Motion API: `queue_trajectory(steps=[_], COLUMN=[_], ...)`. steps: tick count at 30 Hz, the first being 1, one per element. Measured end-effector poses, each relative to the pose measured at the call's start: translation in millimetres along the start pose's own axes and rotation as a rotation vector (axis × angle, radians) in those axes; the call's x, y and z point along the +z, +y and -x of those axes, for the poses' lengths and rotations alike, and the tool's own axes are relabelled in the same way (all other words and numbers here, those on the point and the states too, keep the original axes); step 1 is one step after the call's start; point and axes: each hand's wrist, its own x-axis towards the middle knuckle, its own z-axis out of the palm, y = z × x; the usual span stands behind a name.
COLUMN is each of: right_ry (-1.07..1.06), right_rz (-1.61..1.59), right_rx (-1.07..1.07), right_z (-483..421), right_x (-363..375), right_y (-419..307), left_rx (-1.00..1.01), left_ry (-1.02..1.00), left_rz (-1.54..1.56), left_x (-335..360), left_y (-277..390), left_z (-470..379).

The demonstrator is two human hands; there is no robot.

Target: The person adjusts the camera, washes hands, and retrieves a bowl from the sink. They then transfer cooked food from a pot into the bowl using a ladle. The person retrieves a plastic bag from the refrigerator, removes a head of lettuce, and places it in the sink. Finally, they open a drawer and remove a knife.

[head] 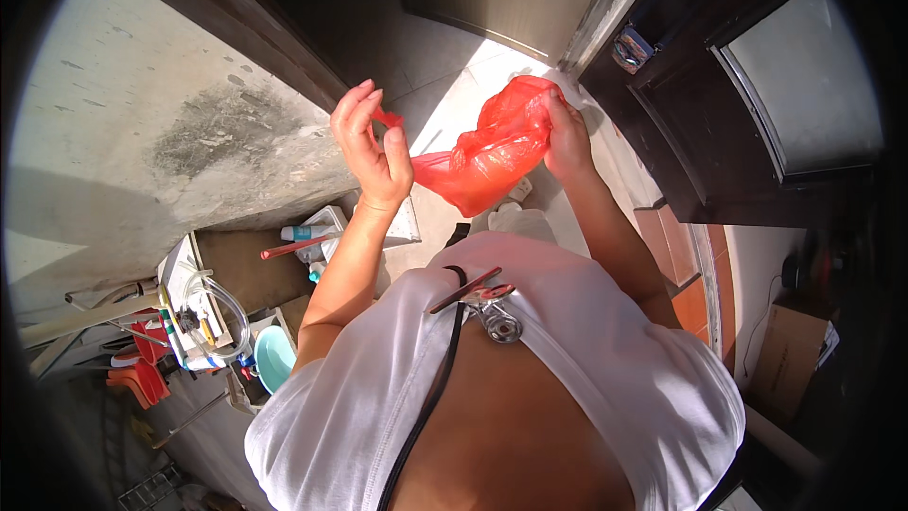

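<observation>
A thin red plastic bag (500, 149) is stretched between my two hands above the floor in front of me. My right hand (567, 135) pinches its upper right edge, with the thumb lying over the crumpled plastic. On the other side, my left hand (372, 145) is curved, its fingertips apart from the thumb. A red strip of the bag shows between those fingers and the thumb, and the bag's narrow end runs behind the thumb's base. How the strip passes around the left hand is hidden.
A stained wall (234, 99) rises at the left; a dark door (681, 113) with a small hanging pouch (633, 50) stands at the right. Below the wall are a coiled clear hose (237, 312), a turquoise basin (274, 358) and red plastic items (142, 376). A cardboard box (784, 358) sits lower right.
</observation>
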Motion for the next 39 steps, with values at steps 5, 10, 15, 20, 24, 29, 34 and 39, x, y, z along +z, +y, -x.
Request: queue_trajectory(steps=[5, 10, 15, 20, 24, 29, 34, 39], right_ry=[-0.219, -0.374, -0.495, -0.628, -0.701, -0.814, -0.993, -1.106], right_rz=[0.028, 0.245, 0.361, 0.471, 0.417, 0.408, 0.393, 0.302], right_rx=[0.094, 0.085, 0.118, 0.110, 0.208, 0.260, 0.329, 0.521], right_z=[-122.4, -222.0, -323.8, -415.4, -477.7, -547.1, -615.2, -664.0], right_x=[24.4, 51.7, 92.3, 151.0, 209.5, 276.4, 346.4, 402.9], right_y=[-9.2, -11.9, 20.0, 51.3, 81.1, 99.0, 116.7, 133.5], left_rx=[0.179, -0.939, -0.983, -0.933, -1.084, -1.322, -1.369, -1.360], left_ry=[-0.469, -0.512, -0.899, -0.770, -0.633, -0.454, -0.211, -0.016], left_rz=[0.455, 0.436, -0.040, 0.123, 0.304, 0.470, 0.356, 0.245], left_x=[87.7, 168.3, 198.0, 240.8, 228.0, 187.3, 180.0, 186.3], left_y=[-23.6, -137.8, -223.7, -366.4, -422.4, -471.1, -532.8, -595.4], left_z=[-50.1, -54.6, -101.3, -70.6, -102.6, -151.8, -199.3, -259.9])
